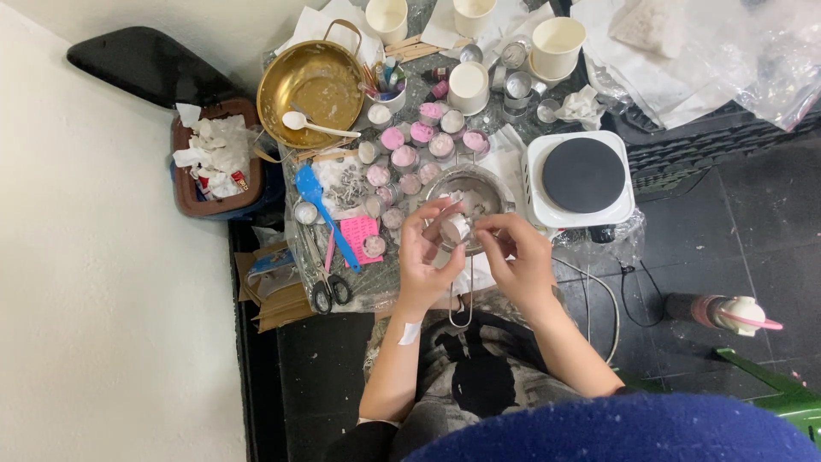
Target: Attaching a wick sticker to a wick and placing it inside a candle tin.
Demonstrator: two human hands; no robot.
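Observation:
My left hand (425,257) holds a small round tin cup (456,228) over a steel pan (499,190) with a wire handle. My right hand (519,257) touches the cup's rim with its fingertips from the right. Both hands meet just in front of the pan. Several small tins filled with pink and white wax (410,145) lie beyond the hands. A strip of white tape (410,333) sits on my left wrist.
A white electric hot plate (581,178) stands to the right of the pan. A brass bowl (310,83) with a white spoon sits at the back left. Blue spatula (323,214), scissors (328,287), paper cups (557,46), a bin of tissue (214,158) and plastic sheeting (727,51) surround the work area.

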